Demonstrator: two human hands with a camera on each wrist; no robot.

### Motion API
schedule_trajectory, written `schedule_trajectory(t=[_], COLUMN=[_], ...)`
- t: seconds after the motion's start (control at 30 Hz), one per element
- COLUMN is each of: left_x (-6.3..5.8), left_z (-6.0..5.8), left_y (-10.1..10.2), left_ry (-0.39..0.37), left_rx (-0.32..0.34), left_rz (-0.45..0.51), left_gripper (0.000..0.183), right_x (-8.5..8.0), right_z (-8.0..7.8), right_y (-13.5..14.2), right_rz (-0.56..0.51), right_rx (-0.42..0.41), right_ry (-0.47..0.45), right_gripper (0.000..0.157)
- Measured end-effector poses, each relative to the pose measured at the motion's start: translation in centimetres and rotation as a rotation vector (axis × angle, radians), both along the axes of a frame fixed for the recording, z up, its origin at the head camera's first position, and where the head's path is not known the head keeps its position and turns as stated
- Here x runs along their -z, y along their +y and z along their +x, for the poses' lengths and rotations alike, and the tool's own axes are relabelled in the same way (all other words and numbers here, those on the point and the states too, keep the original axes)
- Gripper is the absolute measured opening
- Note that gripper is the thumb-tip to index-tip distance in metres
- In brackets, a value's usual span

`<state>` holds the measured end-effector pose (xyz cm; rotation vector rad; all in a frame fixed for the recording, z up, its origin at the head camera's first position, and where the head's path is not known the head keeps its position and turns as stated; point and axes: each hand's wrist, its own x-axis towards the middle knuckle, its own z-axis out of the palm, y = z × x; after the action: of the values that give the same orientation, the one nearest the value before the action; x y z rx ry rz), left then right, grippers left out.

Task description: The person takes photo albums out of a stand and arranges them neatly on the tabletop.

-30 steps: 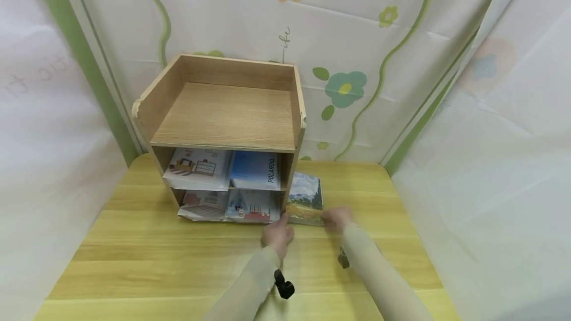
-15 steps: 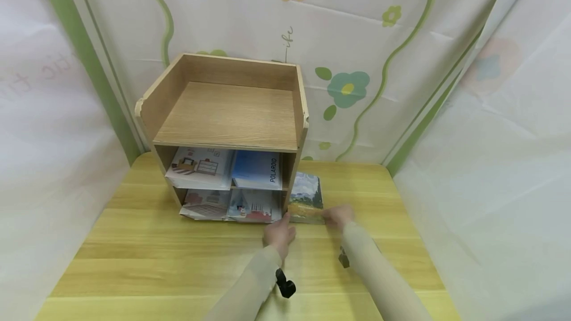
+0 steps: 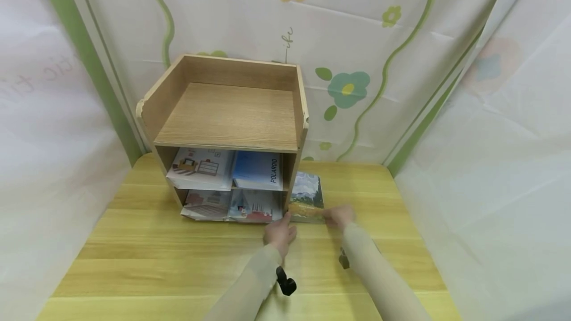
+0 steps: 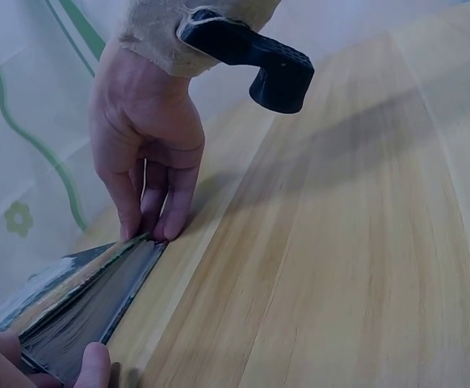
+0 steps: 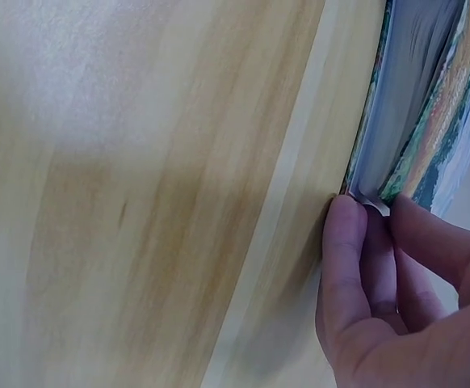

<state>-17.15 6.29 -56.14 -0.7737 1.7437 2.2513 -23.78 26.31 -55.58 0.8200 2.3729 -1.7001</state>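
A thick book (image 3: 307, 194) with a painted landscape on its cover lies flat on the table, right against the right side of a wooden shelf unit (image 3: 227, 113). At its near left corner is my left hand (image 3: 278, 234), thumb (image 4: 2, 346) by the top cover and a fingertip (image 4: 94, 364) lower down in front of the page edges. My right hand (image 3: 341, 217) pinches the near right corner, with the thumb (image 5: 433, 234) at the top cover and the fingers (image 5: 346, 250) below at the bottom cover. Between the covers, the page edges face me.
Inside the shelf unit, the upper level holds a white illustrated book (image 3: 200, 167) and a blue book (image 3: 256, 170) marked POLAROID. Below stand a pinkish book (image 3: 207, 204) and a white-and-red book (image 3: 254, 206). Floral-patterned curtains (image 3: 348, 38) surround the wooden table (image 3: 178, 271).
The book's near edge has shifted very slightly away from me, beside the shelf unit. Both hands keep nearly the same places at its near corners.
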Motion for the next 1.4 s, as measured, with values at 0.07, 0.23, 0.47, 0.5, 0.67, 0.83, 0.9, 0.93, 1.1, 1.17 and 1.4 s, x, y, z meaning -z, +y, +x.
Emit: schedule_trajectory(t=[0.07,0.23,0.47,0.5,0.67,0.83,0.9,0.93,1.1,1.17,1.4], left_x=[0.0,0.2,0.0,-0.4,-2.0,-3.0,-3.3,-3.5,-3.8,-3.9,-5.2], left_z=[-0.1,-0.2,-0.1,0.1,0.9,1.8,2.2,2.4,3.3,3.6,3.3], left_y=[-0.1,-0.3,-0.5,-0.6,-1.8,-3.8,-4.7,-5.2,-7.0,-7.5,-9.0], left_ry=[0.004,0.022,0.069,0.07,0.083,0.141,0.166,0.179,0.226,0.255,0.291], left_rx=[0.0,-0.012,0.097,0.124,0.268,0.379,0.401,0.411,0.435,0.431,0.325], left_rz=[0.01,0.053,0.079,0.086,0.151,0.176,0.176,0.16,0.022,-0.035,-0.148], left_gripper=[0.06,0.059,0.052,0.051,0.057,0.048,0.035,0.03,0.026,0.037,0.038], right_x=[0.0,0.3,0.0,-0.2,-1.4,-2.1,-2.4,-2.5,-3.9,-4.7,-7.6], right_z=[0.0,0.3,1.3,1.5,2.8,4.2,4.7,5.0,6.4,7.2,9.1], right_y=[-0.1,0.3,1.7,1.7,1.6,0.7,0.2,-0.1,-1.9,-2.8,-5.7], right_rz=[0.006,-0.057,-0.152,-0.143,-0.041,-0.031,-0.053,-0.071,-0.126,-0.146,-0.205], right_rx=[0.003,-0.05,-0.137,-0.131,-0.109,-0.079,-0.056,-0.04,-0.03,-0.043,-0.096], right_ry=[0.004,0.024,0.06,0.061,0.052,0.137,0.171,0.185,0.23,0.239,0.289], right_gripper=[0.038,0.034,0.031,0.032,0.033,0.033,0.034,0.034,0.036,0.037,0.034])
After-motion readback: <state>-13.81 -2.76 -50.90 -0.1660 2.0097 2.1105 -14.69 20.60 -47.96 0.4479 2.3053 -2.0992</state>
